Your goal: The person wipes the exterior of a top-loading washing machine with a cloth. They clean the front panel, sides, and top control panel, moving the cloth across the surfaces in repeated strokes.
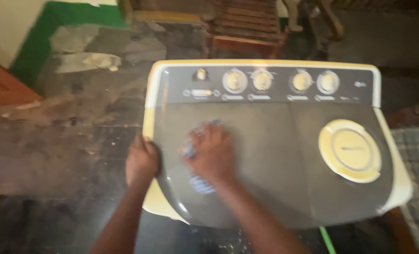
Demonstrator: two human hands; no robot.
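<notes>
Pressing blue cloth (197, 181) on washing machine lid (266, 160), right hand (211, 153), left hand (142, 160) gripping edge

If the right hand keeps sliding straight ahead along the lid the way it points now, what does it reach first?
The right hand, pressing a blue-and-white cloth on the dark lid, points toward the control panel. It would likely meet the panel's front edge near the left-hand dials; motion blur makes this uncertain.

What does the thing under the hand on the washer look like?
Find the washing machine with its dark grey top. On the left half of the lid, the right hand presses a small cloth. It is blue and white, the only soft thing there, unlike the round cream cap.
</notes>
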